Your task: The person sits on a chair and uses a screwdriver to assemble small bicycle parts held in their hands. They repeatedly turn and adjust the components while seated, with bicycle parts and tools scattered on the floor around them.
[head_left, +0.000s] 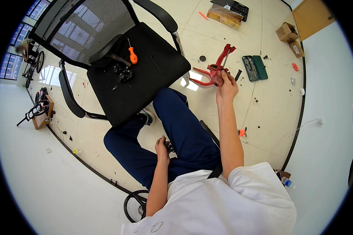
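My right hand [226,88] reaches out over the floor, its fingers pinched on a small see-through piece [219,80] that looks like a plastic bag. Behind those fingertips is a red metal frame [202,83] with splayed arms; whether I touch it cannot be told. My left hand [161,149] rests low between my thighs, curled round a small black part [169,147] that it mostly hides. On the black office chair [161,47] before me lie an orange-handled screwdriver [133,55], a hammer [119,59], a hex key [156,64] and a cluster of black parts [125,74].
A green case [259,67] of small metal pieces lies open right of the frame, near a black grip [238,75]. Farther off are a yellow box [224,16] and cardboard boxes [287,33]. A black wheel [135,205] is by my left elbow. Another person [24,46] is beside a bicycle [39,62].
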`<control>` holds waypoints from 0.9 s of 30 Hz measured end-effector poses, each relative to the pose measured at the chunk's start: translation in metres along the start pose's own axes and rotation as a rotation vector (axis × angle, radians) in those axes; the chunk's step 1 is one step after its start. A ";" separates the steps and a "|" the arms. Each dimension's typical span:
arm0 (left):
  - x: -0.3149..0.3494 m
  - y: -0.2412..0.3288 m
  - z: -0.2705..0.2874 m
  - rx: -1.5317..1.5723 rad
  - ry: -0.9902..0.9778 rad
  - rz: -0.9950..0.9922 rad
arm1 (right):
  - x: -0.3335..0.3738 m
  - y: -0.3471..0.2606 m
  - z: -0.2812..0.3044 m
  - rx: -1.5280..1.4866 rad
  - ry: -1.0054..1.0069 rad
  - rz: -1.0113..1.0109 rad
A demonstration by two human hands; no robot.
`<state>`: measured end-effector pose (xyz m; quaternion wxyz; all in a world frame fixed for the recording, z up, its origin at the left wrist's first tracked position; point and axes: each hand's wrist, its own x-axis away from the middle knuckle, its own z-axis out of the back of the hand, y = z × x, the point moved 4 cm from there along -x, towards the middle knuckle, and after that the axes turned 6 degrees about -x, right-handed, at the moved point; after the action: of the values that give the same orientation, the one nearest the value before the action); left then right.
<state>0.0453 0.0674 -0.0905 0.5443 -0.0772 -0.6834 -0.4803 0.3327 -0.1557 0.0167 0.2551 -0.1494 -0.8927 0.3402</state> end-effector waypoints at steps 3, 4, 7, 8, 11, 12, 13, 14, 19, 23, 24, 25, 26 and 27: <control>-0.002 -0.001 0.001 -0.008 0.003 -0.013 | -0.003 -0.001 -0.005 -0.065 0.050 0.004; -0.003 -0.001 0.001 -0.006 0.005 -0.015 | -0.004 0.000 -0.005 -0.091 0.074 0.009; -0.004 -0.002 0.001 -0.004 0.007 -0.017 | -0.007 0.002 0.000 -0.160 0.011 -0.040; -0.004 -0.002 0.001 -0.004 0.008 -0.016 | -0.006 0.004 0.003 -0.151 -0.010 -0.059; -0.005 -0.003 0.000 -0.006 0.005 -0.008 | -0.001 0.004 0.010 -0.136 -0.065 -0.100; -0.001 0.000 -0.001 0.000 0.004 -0.004 | 0.000 0.005 0.012 -0.144 -0.077 -0.106; 0.004 0.003 -0.003 0.005 0.003 0.001 | 0.000 0.006 0.014 -0.152 -0.089 -0.111; 0.007 0.005 -0.004 0.010 0.002 0.005 | 0.001 0.007 0.017 -0.154 -0.086 -0.127; 0.000 0.001 -0.001 -0.021 -0.006 0.008 | 0.014 0.006 0.016 -0.065 -0.170 -0.131; 0.002 0.001 -0.002 0.011 -0.001 0.008 | 0.017 0.005 0.019 0.160 -0.179 -0.047; 0.003 0.002 -0.003 0.014 -0.001 0.005 | 0.018 0.004 0.019 0.186 -0.175 -0.032; 0.004 0.003 -0.003 0.017 -0.001 0.002 | 0.019 0.003 0.018 0.213 -0.171 -0.016; 0.005 0.004 -0.003 0.020 -0.001 -0.001 | 0.019 0.003 0.017 0.240 -0.167 -0.001; 0.004 0.004 -0.003 0.013 -0.001 0.002 | 0.018 0.003 0.015 0.241 -0.160 0.012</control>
<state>0.0481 0.0652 -0.0850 0.5450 -0.0746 -0.6866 -0.4754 0.3096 -0.1536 0.0109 0.1973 -0.0953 -0.8620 0.4571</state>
